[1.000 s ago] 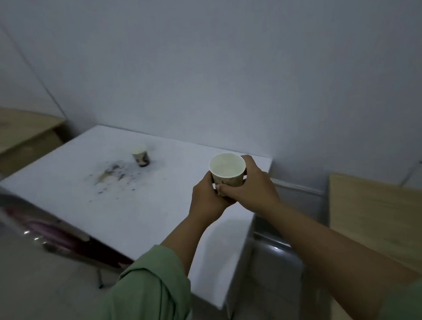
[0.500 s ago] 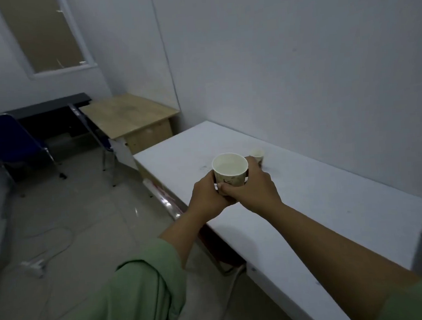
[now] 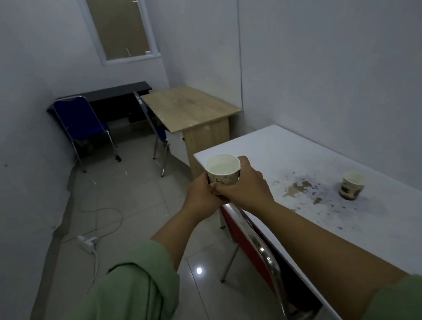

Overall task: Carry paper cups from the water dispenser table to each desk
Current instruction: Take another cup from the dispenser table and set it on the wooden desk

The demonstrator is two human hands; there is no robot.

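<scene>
Paper cup [image 3: 222,170], round, white-lined, printed pattern on its wall too small to read: you hold it upright in mid-air at the near corner of the white worktop [image 3: 292,154], your left hand [image 3: 201,198] and right hand [image 3: 244,186] both wrapped closed around its lower wall, fingers overlapping. Second paper cup [image 3: 352,185] stands on that smooth worktop, just beside brown and dark speckled stains [image 3: 300,187]. Wooden desk [image 3: 188,107] stands beyond, well apart.
</scene>
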